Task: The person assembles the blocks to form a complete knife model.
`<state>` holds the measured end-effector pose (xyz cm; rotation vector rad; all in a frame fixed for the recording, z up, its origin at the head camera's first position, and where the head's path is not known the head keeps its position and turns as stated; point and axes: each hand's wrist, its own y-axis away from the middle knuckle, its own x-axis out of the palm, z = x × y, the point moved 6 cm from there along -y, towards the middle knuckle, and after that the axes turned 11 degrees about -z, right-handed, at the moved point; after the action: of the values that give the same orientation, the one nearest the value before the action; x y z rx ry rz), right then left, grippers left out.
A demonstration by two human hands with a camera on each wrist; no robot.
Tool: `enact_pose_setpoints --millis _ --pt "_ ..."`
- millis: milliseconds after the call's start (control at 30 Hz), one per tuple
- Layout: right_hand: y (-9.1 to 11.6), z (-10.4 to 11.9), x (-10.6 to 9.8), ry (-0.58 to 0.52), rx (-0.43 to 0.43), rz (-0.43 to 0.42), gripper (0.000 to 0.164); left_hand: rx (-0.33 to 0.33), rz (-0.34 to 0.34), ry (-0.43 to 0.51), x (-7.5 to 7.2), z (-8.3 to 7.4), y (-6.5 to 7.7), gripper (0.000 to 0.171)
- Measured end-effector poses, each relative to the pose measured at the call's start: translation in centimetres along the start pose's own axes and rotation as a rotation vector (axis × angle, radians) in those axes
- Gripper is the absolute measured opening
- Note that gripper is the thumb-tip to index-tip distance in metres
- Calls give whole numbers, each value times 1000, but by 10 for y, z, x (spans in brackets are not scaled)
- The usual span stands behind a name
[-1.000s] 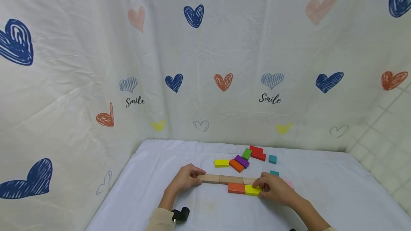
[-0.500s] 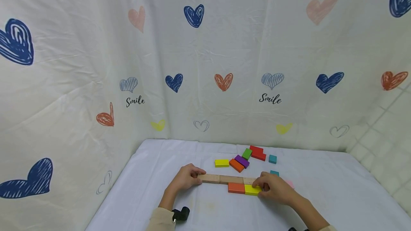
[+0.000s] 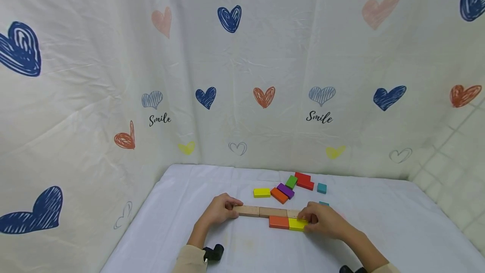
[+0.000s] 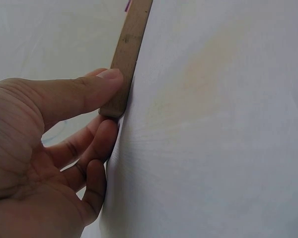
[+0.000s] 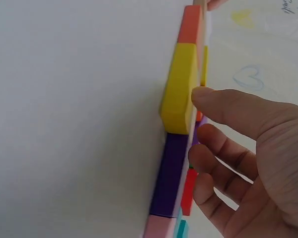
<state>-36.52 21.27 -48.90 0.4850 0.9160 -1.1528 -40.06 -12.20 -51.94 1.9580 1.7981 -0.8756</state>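
Observation:
My left hand [image 3: 219,211] pinches the left end of a plain wooden block [image 4: 126,59], thumb on its near side and the index finger mostly hidden behind it. This block begins a straight row of wooden blocks [image 3: 273,212]. Against the row's near side lie an orange block [image 3: 278,222] and, end to end with it, a yellow block [image 5: 181,84]. My right hand [image 3: 326,221] has its thumb and index finger at the yellow block's right end, its other fingers curled. Beyond the yellow one, the right wrist view shows a purple block [image 5: 169,173] and a pink block [image 5: 160,227] in line.
Behind the row lie loose blocks: yellow [image 3: 262,193], orange [image 3: 279,195], purple [image 3: 286,191], green [image 3: 291,181], red [image 3: 305,184] and teal [image 3: 321,188]. A white cloth [image 3: 242,247] covers the table. A heart-printed curtain [image 3: 288,134] hangs behind.
My right hand has shifted slightly up and left at the yellow block, and covers more of the pink block in the head view. My left hand and the blocks have stayed put.

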Motion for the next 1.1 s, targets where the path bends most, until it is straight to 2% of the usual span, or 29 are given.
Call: enact_pose_setpoints --millis 133,233,467,700,933,1100 --pt "-11 -3 -12 8 0 -58 24 -2 -1 0 -1 -1 0 30" --pt "-20 -9 -23 -13 33 -111 27 1 -2 -2 -2 -1 0 29" --pt "-46 -37 -40 -42 74 -189 37 0 -1 -4 -1 3 -3 29" --pt "-68 -62 -42 -15 140 -230 44 1 7 -11 0 3 -3 29" --pt "-78 -75 -39 38 167 -241 53 -11 12 -10 1 4 -2 29" --pt "-83 -80 -37 86 187 -235 52 -11 15 -5 1 3 -1 29"
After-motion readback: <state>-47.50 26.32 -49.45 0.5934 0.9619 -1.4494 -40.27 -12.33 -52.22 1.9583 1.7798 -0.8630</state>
